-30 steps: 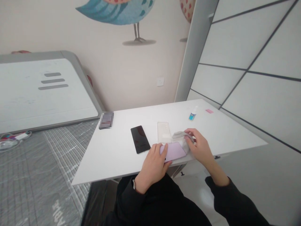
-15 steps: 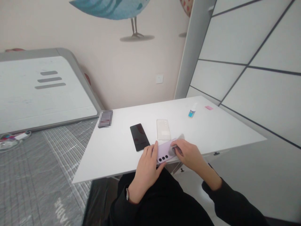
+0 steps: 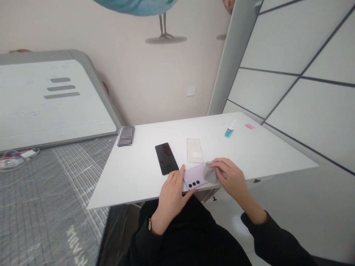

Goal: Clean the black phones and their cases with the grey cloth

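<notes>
A lilac phone [image 3: 194, 176] lies back up at the near edge of the white table [image 3: 266, 151], its three camera lenses showing. My left hand [image 3: 172, 192] grips its left end, fingers curled round the edge. My right hand [image 3: 230, 177] presses a small grey cloth [image 3: 210, 173] onto the phone's right half, fingers closed on the cloth.
A black phone [image 3: 165, 158] and a clear phone case [image 3: 194, 150] lie just beyond my hands. A small spray bottle [image 3: 229, 130] and a pink slip [image 3: 249, 126] sit at the far right, a blurred dark item [image 3: 126, 136] at the far left corner. A bed lies left.
The lilac phone's camera end has come into view under my left hand. My right hand with the cloth moved left across the phone, then back a little to the right.
</notes>
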{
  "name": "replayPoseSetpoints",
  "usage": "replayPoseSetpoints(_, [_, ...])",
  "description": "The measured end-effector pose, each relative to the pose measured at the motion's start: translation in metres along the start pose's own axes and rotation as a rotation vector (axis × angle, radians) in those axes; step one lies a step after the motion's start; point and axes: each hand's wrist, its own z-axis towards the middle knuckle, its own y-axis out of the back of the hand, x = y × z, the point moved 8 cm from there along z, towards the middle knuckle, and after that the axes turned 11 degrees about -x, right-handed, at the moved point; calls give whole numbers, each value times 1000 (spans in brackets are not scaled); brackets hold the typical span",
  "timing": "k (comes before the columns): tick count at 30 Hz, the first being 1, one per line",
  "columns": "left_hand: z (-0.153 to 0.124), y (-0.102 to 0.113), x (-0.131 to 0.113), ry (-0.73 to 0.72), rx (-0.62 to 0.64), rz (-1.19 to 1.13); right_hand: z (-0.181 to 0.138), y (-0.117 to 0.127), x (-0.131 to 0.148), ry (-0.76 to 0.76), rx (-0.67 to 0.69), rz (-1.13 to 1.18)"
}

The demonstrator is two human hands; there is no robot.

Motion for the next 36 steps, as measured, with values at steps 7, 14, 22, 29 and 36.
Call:
replayPoseSetpoints(7, [0, 1, -1, -14, 1, 6, 22, 17, -9, 165, 66, -174])
replayPoseSetpoints(14, [0, 1, -1, -25, -7, -5, 0, -31, 31, 288, 374, 113])
replayPoseSetpoints(22, [1, 0, 3, 32, 9, -39, -17, -20, 1, 42, 260, 105])
replayPoseSetpoints(29, [3, 1, 5, 93, 29, -70, -9, -12, -16, -27, 109, -30])
replayPoseSetpoints(36, [4, 2, 8, 136, 25, -92, -20, -39, 64, 90, 161, 95])
